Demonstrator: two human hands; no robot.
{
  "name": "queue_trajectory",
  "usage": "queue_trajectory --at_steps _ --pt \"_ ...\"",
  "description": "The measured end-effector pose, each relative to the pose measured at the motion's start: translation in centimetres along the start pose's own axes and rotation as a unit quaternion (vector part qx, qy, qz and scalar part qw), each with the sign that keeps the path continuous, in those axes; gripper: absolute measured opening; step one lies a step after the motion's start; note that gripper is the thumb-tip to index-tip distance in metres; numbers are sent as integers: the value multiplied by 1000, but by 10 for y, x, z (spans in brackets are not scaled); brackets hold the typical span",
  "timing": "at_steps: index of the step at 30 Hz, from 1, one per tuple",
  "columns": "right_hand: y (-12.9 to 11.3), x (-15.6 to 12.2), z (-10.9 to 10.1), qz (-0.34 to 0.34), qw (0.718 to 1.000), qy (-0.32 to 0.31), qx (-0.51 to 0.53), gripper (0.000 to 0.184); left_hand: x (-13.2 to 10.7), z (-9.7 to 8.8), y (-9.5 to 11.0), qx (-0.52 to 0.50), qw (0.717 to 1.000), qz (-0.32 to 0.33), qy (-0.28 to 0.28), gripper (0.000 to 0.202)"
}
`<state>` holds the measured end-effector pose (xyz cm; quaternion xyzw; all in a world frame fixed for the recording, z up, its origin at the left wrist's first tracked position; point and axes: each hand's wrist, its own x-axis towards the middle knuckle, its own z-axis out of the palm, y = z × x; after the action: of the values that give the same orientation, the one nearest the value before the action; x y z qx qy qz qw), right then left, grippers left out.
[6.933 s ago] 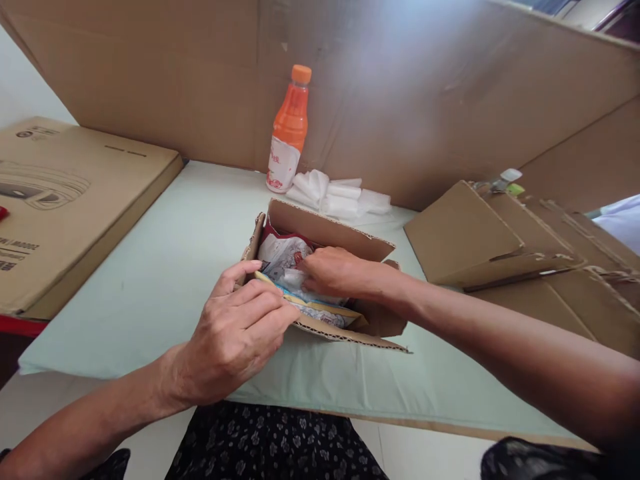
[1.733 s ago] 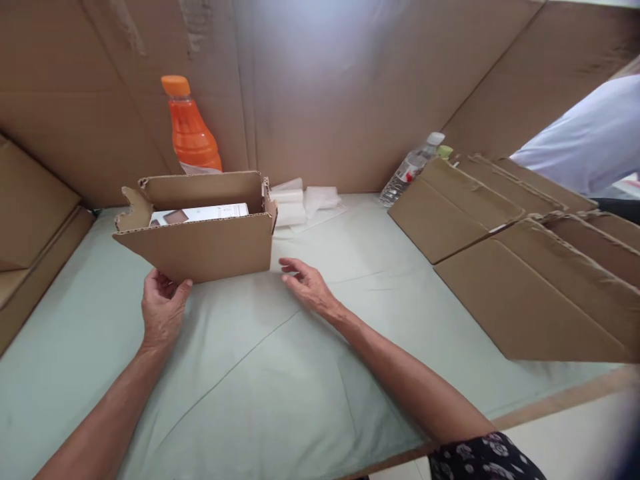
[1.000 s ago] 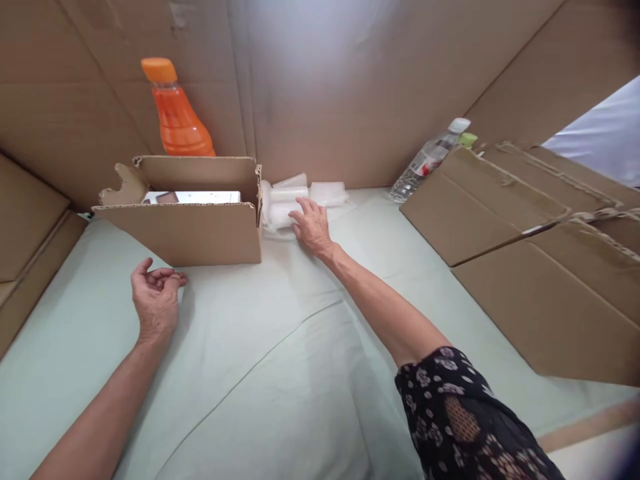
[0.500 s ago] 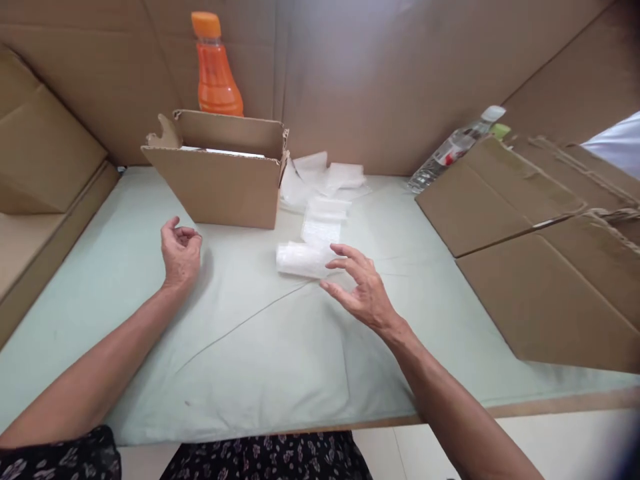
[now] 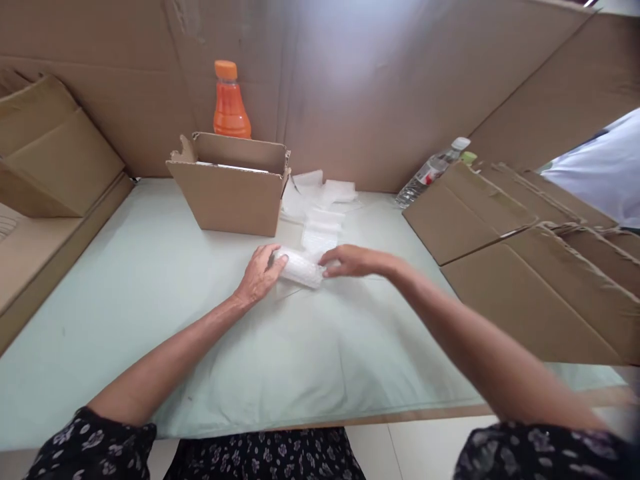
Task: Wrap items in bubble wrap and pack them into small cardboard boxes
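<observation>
A roll of white bubble wrap (image 5: 300,268) lies near the middle of the cloth-covered table, tilted a little down to the right. My left hand (image 5: 261,272) grips its left end, thumb on top and fingers behind. At the other end, my right hand (image 5: 347,261) pinches the roll's right edge between thumb and fingers. Right behind the roll lie loose bubble wrap pieces (image 5: 320,227), some flat and some folded. An open cardboard box (image 5: 235,200) stands behind my left hand, with something white just showing inside.
Behind the open box stands an orange drink bottle (image 5: 231,110). A clear bottle (image 5: 433,172) leans by the cardboard boxes (image 5: 520,280) on the right. Another cardboard box (image 5: 60,153) is at the left. A tall cardboard wall (image 5: 380,93) closes off the back. White fabric (image 5: 600,173) shows at far right.
My left hand has moved right from beside the box onto the roll's left end. The right hand has closed on its right end. The roll has tilted slightly, and the view has shifted.
</observation>
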<state>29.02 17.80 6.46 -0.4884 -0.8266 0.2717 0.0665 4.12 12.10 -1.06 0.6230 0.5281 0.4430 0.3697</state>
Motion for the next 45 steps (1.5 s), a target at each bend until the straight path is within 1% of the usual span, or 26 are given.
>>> queue_trajectory --at_steps 2,4,6,7,8,10,12,14,15,17,19,20,23,24,25,27,29,31,34,35,36,38,40,42,43,45 --pt "-1 27 -44 15 999 45 8 24 4 3 -10 -7 1000 -6 13 37" --pt "-3 50 -87 25 989 148 13 34 3 2 -18 -13 1000 -7 21 38" --pt "-6 59 -110 25 963 267 16 39 0 1 -23 -16 1000 -2 19 37" --pt "-7 58 -111 20 947 320 18 39 -1 1 -25 -17 1000 3 17 38" --pt "-8 53 -103 11 934 358 21 36 -2 2 -26 -17 1000 9 15 40" --pt "-8 37 -67 -15 927 375 29 27 -3 5 -27 -14 1000 21 12 46" --pt "-5 19 -16 -45 955 291 39 23 -2 8 -28 -8 999 32 12 50" --pt "-3 7 33 -59 978 197 43 39 -2 9 -29 2 999 40 15 54" --pt "-3 5 52 -50 983 169 53 44 -1 10 -29 10 999 45 14 58" --pt "-5 8 75 -12 983 163 85 38 -1 9 -29 27 998 53 7 70" --pt "-7 13 79 14 973 191 125 32 -2 7 -27 29 998 49 -8 83" --pt "-8 15 76 10 968 192 160 35 -2 5 -25 13 999 43 -22 86" --pt "-7 8 59 0 940 142 310 53 -4 0 -15 -87 991 3 -101 79" --pt "-4 3 54 17 927 150 343 57 -5 -1 -11 -122 984 -19 -131 74" --pt "-2 -5 50 46 918 186 348 57 -6 -2 -6 -149 976 -46 -154 71" --pt "1 -23 49 105 906 297 283 49 -9 -4 2 -185 962 -105 -174 68" --pt "-2 -41 58 100 908 357 194 38 -11 -6 7 -204 951 -143 -183 64" --pt "-11 -53 73 23 935 330 125 30 -12 -6 11 -206 945 -160 -197 58" --pt "-21 -46 93 -111 975 186 38 30 -12 -7 13 -172 946 -178 -210 55" --pt "-20 -37 95 -117 982 147 6 31 -13 -7 14 -157 947 -186 -210 54" --pt "-16 -28 95 -93 986 133 -26 33 -13 -8 15 -141 947 -195 -211 53" --pt "-2 -11 86 7 980 181 -81 37 -16 -11 17 -116 945 -216 -216 50" --pt "13 -3 76 94 953 263 -115 41 -23 -17 19 -109 941 -232 -222 50" --pt "20 -6 73 83 943 291 -139 44 -33 -25 21 -119 933 -253 -226 58" --pt "19 -9 76 52 946 281 -153 45 -40 -30 23 -131 928 -266 -224 67" --pt "13 -18 86 -15 958 225 -176 44 -60 -40 27 -162 917 -293 -215 87"
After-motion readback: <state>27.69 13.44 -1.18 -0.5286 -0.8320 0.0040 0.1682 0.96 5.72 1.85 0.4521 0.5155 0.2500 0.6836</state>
